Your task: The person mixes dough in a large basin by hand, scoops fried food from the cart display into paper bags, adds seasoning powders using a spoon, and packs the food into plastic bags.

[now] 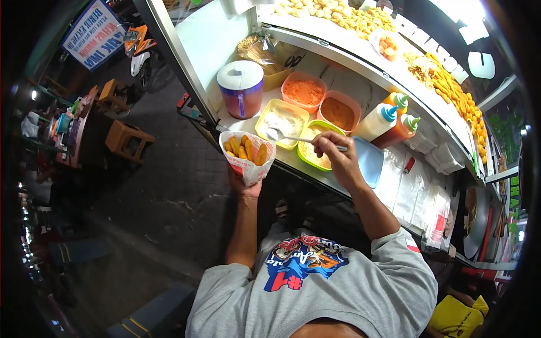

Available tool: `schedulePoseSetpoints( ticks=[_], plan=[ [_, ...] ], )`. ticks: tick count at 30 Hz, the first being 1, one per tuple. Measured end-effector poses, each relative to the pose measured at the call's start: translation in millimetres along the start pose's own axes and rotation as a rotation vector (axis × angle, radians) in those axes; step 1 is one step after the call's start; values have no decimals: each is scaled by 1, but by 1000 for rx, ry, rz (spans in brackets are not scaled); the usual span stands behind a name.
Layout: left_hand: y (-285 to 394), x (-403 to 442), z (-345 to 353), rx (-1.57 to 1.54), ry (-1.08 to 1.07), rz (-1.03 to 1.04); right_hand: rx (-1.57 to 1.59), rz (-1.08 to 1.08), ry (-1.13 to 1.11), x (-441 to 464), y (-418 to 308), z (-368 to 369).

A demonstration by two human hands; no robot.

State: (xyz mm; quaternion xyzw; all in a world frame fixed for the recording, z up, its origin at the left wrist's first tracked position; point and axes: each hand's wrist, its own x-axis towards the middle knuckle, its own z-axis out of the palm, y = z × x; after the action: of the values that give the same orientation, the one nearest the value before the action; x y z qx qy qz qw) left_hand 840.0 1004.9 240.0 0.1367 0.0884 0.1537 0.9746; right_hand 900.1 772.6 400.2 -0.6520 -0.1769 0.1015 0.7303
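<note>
My left hand (246, 186) is wrapped round the lower part of a white paper pouch (262, 170), which stands open at the top. Several fried golden pieces (246, 150) show inside it. In my right hand (339, 151) is a metal spoon (296, 138), pinched by its handle. The spoon's bowl is over the yellow tub of white powder (280, 121); whether it touches the powder I cannot tell. Under my right hand stands a green tub of pale powder (313, 153). Behind these sit a tub of orange powder (304, 92) and a tub of brown powder (338, 112).
A lidded purple container (240, 89) stands at the counter's left end. Squeeze bottles (380, 121) and a blue lid (367, 162) are right of the tubs. Fried snacks (360, 21) lie on the shelf above. Brown stools (129, 139) stand on the pavement at left.
</note>
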Motion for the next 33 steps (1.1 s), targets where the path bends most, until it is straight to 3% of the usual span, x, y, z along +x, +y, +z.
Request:
schedulePoseSetpoints(
  ticks=[10,14,18,22,26,28,33],
  plan=[
    [-9,-20,9,38,-70,-161,-222,-43,-275,-10,-10,5],
    [-14,-25,16,29,-114,-173,-72,1,-114,-5,-7,4],
    [-18,-30,28,40,-72,-207,-542,-405,-268,-14,-16,-6],
    [-21,-28,16,-6,-60,-220,-379,-281,238,-43,-14,-52],
    [-29,-33,34,92,-48,-153,-628,-63,259,-67,43,-73],
    [-35,-31,37,69,-68,-164,-574,-56,214,-78,52,-66],
    [-44,-32,35,125,-94,-166,-342,65,395,-78,40,-68]
  ],
)
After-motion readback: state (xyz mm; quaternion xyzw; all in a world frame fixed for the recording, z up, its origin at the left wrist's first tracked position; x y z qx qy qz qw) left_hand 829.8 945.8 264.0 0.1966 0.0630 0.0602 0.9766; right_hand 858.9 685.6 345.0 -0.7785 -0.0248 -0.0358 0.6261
